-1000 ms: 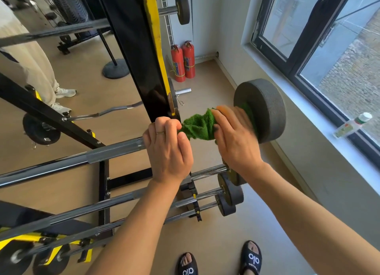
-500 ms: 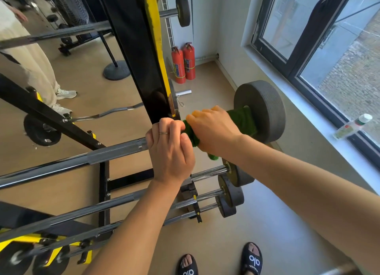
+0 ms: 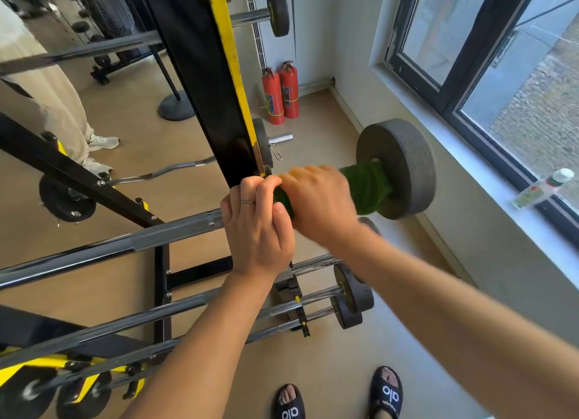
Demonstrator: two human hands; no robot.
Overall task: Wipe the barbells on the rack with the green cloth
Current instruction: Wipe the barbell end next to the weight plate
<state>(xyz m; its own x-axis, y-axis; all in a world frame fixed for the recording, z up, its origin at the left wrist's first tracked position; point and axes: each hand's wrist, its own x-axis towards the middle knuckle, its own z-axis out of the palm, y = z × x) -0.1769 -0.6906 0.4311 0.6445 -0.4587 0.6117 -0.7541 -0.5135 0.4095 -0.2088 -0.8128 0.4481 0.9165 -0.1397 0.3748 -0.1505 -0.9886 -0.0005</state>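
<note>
Both your hands now meet: right hand (image 3: 316, 201), fingers clamped on the green terry cloth (image 3: 366, 187), has slid inward along the knurled steel barbell (image 3: 169, 235) to your gripping left hand (image 3: 258, 230), finishing that sleeve.

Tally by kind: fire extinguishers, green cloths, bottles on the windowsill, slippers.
Fire extinguishers: 2
Green cloth: 1
Bottle: 1
Slippers: 2
Total: 6
</note>
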